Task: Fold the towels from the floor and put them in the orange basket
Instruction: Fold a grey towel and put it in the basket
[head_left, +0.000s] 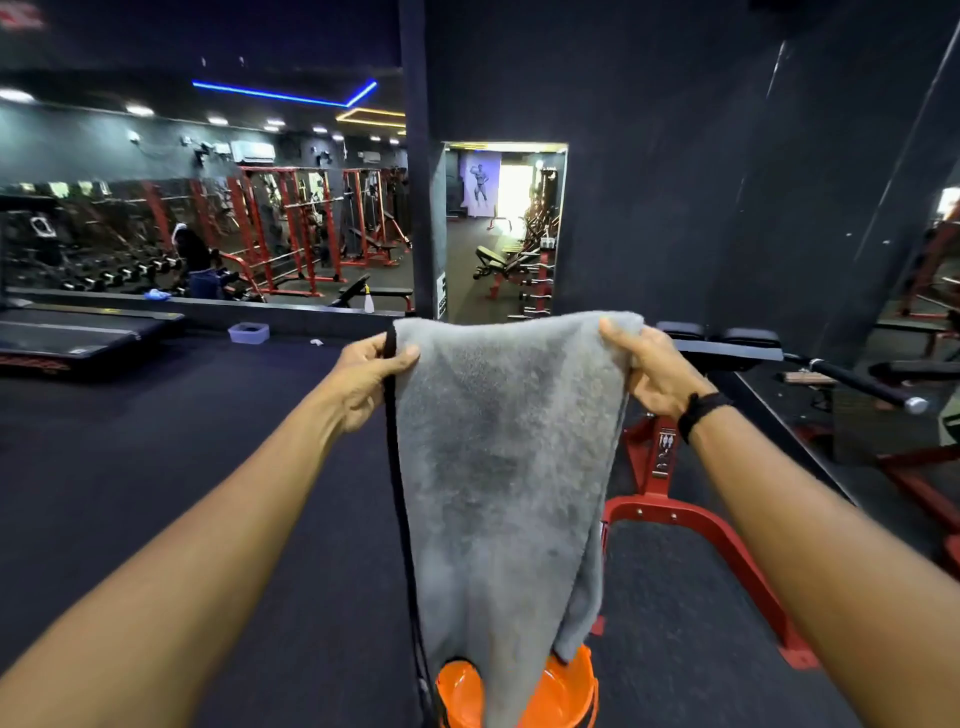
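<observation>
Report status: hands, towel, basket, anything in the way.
Left hand and right hand each pinch a top corner of the towel. Towel hangs unfolded over the basket. Red frame stands beside it; nothing blocking.

The towel (506, 467) hung between the two raised hands, its upper corners pinched by the left hand (371, 376) on one side and the right hand (652, 371) on the other. Its lower end dropped into the basket (563, 693), which stood on the floor (182, 467) directly below the hands and nearer the person. A machine frame (691, 519) stood on the floor beneath and to the right of the right hand, with a bar (857, 384) reaching out further right. Beyond the left hand, well apart, lay a small tub (249, 332) on the floor, and a treadmill (78, 332) sat further left. A mirror (208, 208) stood behind both.
</observation>
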